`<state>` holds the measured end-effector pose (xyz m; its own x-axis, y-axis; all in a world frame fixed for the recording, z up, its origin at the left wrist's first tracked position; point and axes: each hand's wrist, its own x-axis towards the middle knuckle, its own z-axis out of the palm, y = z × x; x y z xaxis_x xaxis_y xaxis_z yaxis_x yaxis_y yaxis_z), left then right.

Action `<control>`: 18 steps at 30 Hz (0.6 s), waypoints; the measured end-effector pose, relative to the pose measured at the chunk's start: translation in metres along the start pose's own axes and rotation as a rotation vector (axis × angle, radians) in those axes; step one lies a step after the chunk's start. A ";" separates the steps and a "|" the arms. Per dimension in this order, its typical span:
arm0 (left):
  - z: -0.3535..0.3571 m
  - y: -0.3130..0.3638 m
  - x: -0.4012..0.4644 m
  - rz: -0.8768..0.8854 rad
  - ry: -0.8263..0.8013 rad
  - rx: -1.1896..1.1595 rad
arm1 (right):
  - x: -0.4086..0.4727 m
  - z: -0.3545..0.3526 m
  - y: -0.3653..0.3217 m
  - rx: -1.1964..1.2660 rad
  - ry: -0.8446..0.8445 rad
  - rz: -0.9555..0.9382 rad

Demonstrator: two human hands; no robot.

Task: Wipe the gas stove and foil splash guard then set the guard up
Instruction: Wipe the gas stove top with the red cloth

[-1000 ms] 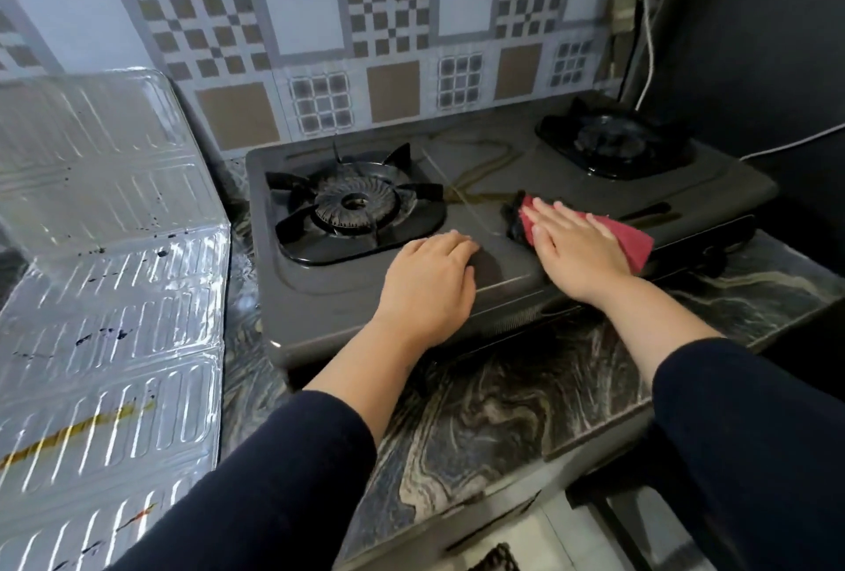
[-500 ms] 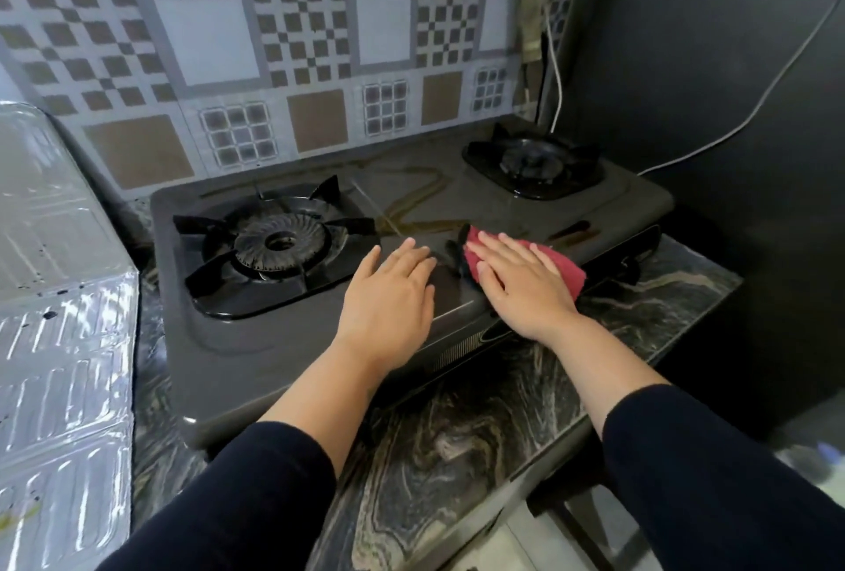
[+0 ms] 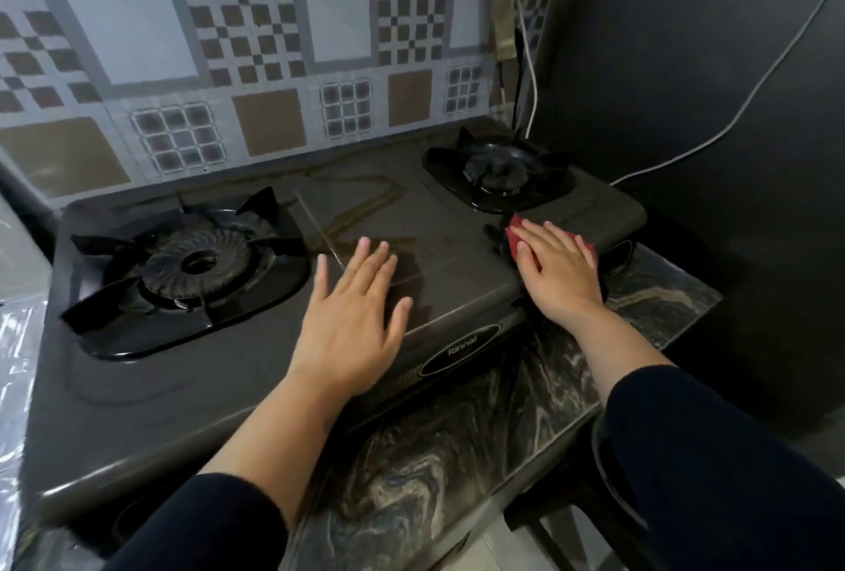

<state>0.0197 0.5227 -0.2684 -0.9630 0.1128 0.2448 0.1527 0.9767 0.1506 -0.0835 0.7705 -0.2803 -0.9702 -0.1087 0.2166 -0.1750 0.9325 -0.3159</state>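
Observation:
A dark two-burner gas stove [image 3: 192,387] sits on a marbled counter. My left hand [image 3: 352,319] lies flat with its fingers spread on the stove top, between the two burners. My right hand [image 3: 558,269] presses a red cloth [image 3: 516,240] flat on the stove's front right part, just in front of the right burner [image 3: 498,175]. Most of the cloth is hidden under the hand. The left burner [image 3: 187,264] is at the left. Only a strip of the foil splash guard [image 3: 18,369] shows at the left edge, lying flat.
A patterned tiled wall [image 3: 256,49] rises behind the stove. A dark wall [image 3: 686,67] stands to the right, with a white cable [image 3: 731,109] running across it. The marbled counter [image 3: 457,456] juts out in front of the stove. Greasy streaks mark the stove's middle.
My right hand has slid the red cloth to the right along the stove's front. My left hand has spread its fingers. The view turned right, so most of the foil guard left the frame.

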 end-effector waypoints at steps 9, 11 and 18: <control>0.004 0.003 0.006 -0.046 0.018 0.034 | 0.083 -0.020 0.061 -0.112 -0.190 0.296; 0.006 0.002 0.008 -0.048 0.008 0.033 | 0.099 -0.019 0.065 -0.141 -0.186 0.324; 0.006 0.003 0.007 -0.076 0.002 0.028 | 0.131 -0.028 0.085 -0.144 -0.218 0.325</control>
<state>0.0118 0.5272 -0.2717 -0.9710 0.0379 0.2360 0.0731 0.9871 0.1422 -0.2212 0.8448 -0.2528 -0.9865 0.1439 -0.0783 0.1569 0.9672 -0.1996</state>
